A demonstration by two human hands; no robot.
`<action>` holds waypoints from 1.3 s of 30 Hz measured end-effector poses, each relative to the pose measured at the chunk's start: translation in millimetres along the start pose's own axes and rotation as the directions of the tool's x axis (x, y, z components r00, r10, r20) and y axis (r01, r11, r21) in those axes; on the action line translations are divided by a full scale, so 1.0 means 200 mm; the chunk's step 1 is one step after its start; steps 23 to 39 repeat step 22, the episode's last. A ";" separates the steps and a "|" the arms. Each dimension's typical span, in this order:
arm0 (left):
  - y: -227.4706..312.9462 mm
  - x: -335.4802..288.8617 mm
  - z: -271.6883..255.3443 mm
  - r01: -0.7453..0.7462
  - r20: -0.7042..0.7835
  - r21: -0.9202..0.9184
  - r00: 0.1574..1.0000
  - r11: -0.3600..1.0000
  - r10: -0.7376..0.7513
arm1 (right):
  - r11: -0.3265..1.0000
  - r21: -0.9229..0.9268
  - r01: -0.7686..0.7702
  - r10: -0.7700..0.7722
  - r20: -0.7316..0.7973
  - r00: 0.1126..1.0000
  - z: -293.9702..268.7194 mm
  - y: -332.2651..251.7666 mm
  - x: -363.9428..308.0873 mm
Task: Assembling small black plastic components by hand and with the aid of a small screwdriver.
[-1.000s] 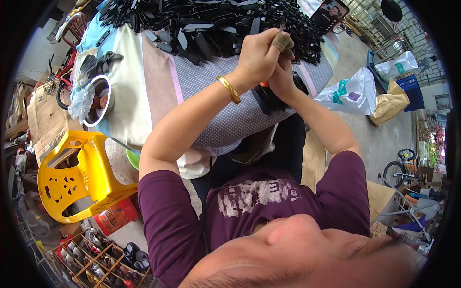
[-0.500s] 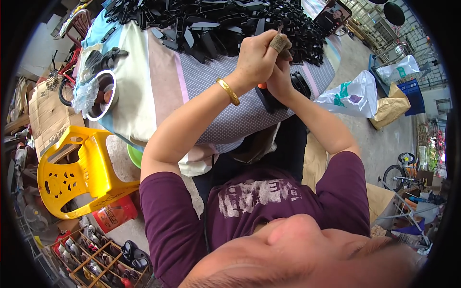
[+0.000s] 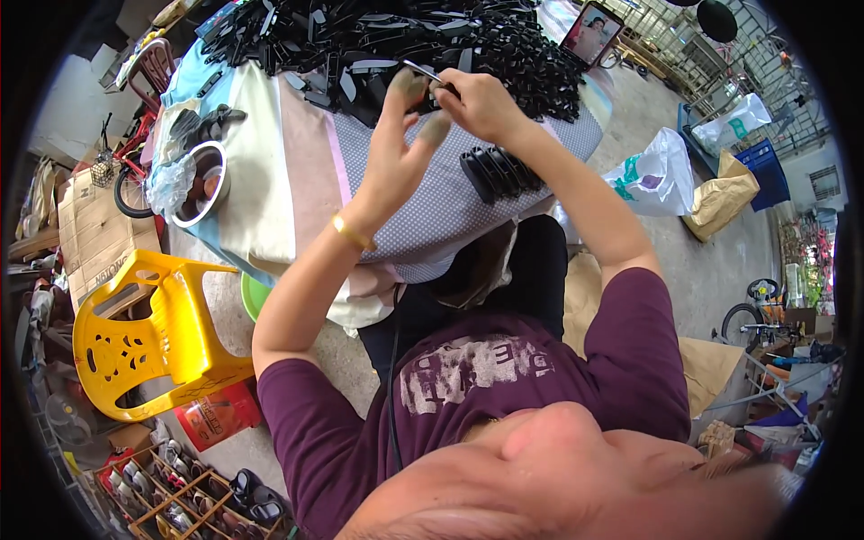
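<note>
My right hand point(image 3: 481, 106) is closed around a slim metal-bladed tool point(image 3: 421, 69), whose thin shiny end points up and to the left. My left hand point(image 3: 396, 148) is raised beside it with thumb and fingers apart; brownish covers sit on its thumb and a finger. Nothing shows in the left palm. Behind both hands lies a wide heap of glossy black plastic parts point(image 3: 360, 36) on the cloth-covered table point(image 3: 306, 171). A neat row of black parts point(image 3: 498, 173) lies on the dotted cloth below my right wrist.
A white bowl point(image 3: 216, 202), a clear plastic bag point(image 3: 171, 184) and dark gloves point(image 3: 211, 126) are at the table's left. A phone point(image 3: 591, 34) stands at the far right. A yellow plastic chair point(image 3: 162, 333) is left; white bags point(image 3: 661, 175) lie right.
My hands were pressed together over the table's edge; they have now come apart. My left hand has moved left and opened, and the metal tool now shows plainly in my right hand.
</note>
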State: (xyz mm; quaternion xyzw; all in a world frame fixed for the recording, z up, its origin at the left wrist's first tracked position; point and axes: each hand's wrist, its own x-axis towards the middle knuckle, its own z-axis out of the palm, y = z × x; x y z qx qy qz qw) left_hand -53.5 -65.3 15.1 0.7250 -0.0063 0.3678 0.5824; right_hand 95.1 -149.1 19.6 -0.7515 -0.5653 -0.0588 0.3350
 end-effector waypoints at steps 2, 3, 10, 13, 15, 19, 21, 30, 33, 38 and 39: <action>0.06 -0.19 -0.11 0.134 0.183 0.034 0.974 0.990 -0.137 | 0.994 -0.098 0.047 -0.044 0.027 0.999 0.06 0.11 -0.01; 0.11 -0.27 -0.15 0.217 0.317 0.009 0.925 0.976 -0.209 | 0.975 -0.202 0.088 -0.078 0.055 0.995 0.08 0.17 -0.02; 0.43 -0.68 -0.40 0.348 0.893 -0.271 0.440 0.897 0.099 | 0.990 -0.082 0.116 -0.112 0.045 0.993 -0.03 0.19 -0.16; 0.51 -0.83 -0.44 0.234 0.828 -0.213 0.558 0.949 0.048 | 0.974 -0.011 0.225 -0.225 -0.123 0.966 -0.20 0.11 -0.17; 0.52 -0.89 -0.44 0.216 0.788 -0.169 0.616 0.962 0.000 | 0.956 0.125 0.264 -0.231 -0.228 0.946 -0.40 -0.01 -0.17; 0.53 -0.90 -0.35 0.166 0.691 -0.103 0.721 0.981 -0.049 | 0.898 0.088 0.431 -0.360 -0.417 0.834 -0.96 0.04 -0.40; 0.54 -0.91 -0.30 0.170 0.675 -0.098 0.736 0.981 -0.060 | 0.673 -0.021 0.739 -0.731 -0.166 0.662 -1.34 0.02 -0.56; 0.53 -0.89 -0.27 0.167 0.662 -0.130 0.748 0.977 -0.040 | 0.681 -0.024 0.732 -0.723 -0.179 0.667 -1.35 0.05 -0.61; 0.53 -0.89 -0.27 0.167 0.662 -0.130 0.748 0.977 -0.040 | 0.681 -0.024 0.732 -0.723 -0.179 0.667 -1.35 0.05 -0.61; 0.53 -0.89 -0.27 0.167 0.662 -0.130 0.748 0.977 -0.040 | 0.681 -0.024 0.732 -0.723 -0.179 0.667 -1.35 0.05 -0.61; 0.53 -0.89 -0.27 0.167 0.662 -0.130 0.748 0.977 -0.040 | 0.681 -0.024 0.732 -0.723 -0.179 0.667 -1.35 0.05 -0.61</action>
